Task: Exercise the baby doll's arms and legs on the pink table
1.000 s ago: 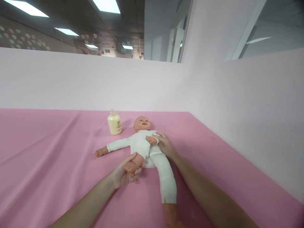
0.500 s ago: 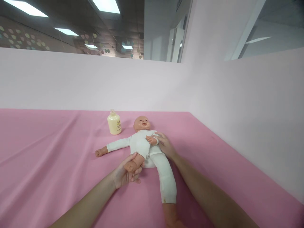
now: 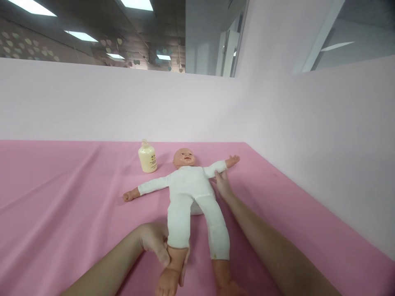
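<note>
Broadly, a pink-covered desk (image 3: 61, 197) carries a baby doll (image 3: 188, 189) on its back, arms spread, near the right wall, the left hand (image 3: 156, 244) clasping its lower leg, the right hand (image 3: 222, 186) resting open-fingered beside its torso, a cream bottle (image 3: 147, 157) just beside its head.

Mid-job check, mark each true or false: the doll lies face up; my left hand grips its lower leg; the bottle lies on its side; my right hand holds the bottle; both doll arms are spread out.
1. The doll lies face up on the pink cloth. True.
2. The left hand grips the doll's lower leg. True.
3. The bottle lies on its side. False: it stands upright beside the doll's head.
4. The right hand holds the bottle. False: it rests by the doll's upper arm.
5. Both doll arms are spread out. True.
</note>
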Tool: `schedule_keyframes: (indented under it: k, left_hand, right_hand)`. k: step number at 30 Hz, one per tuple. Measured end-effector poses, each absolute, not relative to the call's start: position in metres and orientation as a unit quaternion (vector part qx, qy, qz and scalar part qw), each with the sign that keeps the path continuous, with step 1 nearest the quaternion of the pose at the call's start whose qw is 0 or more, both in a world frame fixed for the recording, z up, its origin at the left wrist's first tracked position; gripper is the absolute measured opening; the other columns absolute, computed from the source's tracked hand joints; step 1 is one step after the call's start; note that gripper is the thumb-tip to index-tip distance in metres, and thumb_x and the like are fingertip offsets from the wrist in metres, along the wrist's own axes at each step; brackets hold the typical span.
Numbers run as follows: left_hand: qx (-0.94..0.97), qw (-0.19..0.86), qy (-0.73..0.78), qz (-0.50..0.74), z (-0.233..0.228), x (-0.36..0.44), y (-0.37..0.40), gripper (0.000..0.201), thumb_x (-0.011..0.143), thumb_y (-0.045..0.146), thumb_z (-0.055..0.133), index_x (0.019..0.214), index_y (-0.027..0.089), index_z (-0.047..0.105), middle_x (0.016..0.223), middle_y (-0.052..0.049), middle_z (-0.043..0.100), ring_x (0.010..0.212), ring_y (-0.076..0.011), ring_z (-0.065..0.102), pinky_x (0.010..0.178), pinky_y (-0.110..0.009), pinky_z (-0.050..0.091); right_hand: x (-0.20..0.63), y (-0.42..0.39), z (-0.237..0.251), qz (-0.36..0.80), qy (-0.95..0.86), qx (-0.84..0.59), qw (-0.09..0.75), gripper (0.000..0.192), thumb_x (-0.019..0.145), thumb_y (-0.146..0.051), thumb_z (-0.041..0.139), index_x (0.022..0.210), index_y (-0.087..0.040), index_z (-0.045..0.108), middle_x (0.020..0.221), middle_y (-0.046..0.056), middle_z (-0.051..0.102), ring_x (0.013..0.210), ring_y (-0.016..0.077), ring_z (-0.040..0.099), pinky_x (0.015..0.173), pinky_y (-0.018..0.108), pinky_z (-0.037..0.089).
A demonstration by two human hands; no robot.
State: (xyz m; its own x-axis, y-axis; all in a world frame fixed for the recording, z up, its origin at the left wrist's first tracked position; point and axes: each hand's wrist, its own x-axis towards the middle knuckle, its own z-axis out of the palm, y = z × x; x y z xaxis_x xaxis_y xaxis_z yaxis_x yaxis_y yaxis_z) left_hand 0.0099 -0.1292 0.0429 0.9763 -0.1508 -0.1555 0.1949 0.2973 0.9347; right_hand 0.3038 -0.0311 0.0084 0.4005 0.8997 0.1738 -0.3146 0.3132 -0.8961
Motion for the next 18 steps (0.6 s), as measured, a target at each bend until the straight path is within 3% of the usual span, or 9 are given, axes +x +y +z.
schedule_keyframes:
  k: [4, 12, 18]
  left_hand:
    - [0.646, 0.748, 0.023, -0.150, 0.063, 0.016, -0.132, 0.044, 0.065, 0.055, 0.096, 0.088, 0.020, 0.084, 0.090, -0.009, 0.082, 0.098, -0.0342, 0.080, 0.093, -0.043, 0.065]
    - [0.659, 0.734, 0.026, -0.161, 0.071, 0.017, -0.133, 0.045, 0.067, 0.057, 0.095, 0.089, 0.020, 0.085, 0.093, -0.008, 0.082, 0.103, -0.0338, 0.079, 0.098, -0.041, 0.064]
    - [0.624, 0.768, 0.016, -0.144, 0.039, 0.010, -0.127, 0.042, 0.064, 0.046, 0.096, 0.090, 0.017, 0.081, 0.085, -0.008, 0.079, 0.096, -0.0344, 0.078, 0.091, -0.046, 0.064]
  right_hand:
    - [0.310, -0.026, 0.006, 0.463, -0.261, -0.422, 0.734, 0.049, 0.090, -0.026, 0.068, 0.138, -0.019, 0.059, 0.122, 0.010, 0.077, 0.109, 0.0268, 0.078, 0.101, 0.046, 0.061]
    - [0.313, -0.019, -0.001, 0.483, -0.252, -0.418, 0.727, 0.037, 0.091, -0.027, 0.067, 0.125, -0.013, 0.063, 0.116, 0.014, 0.079, 0.112, 0.0279, 0.078, 0.106, 0.044, 0.059]
    - [0.311, -0.023, 0.002, 0.461, -0.299, -0.413, 0.726, 0.060, 0.087, -0.035, 0.072, 0.143, -0.019, 0.056, 0.132, 0.013, 0.075, 0.121, 0.0304, 0.074, 0.104, 0.047, 0.060]
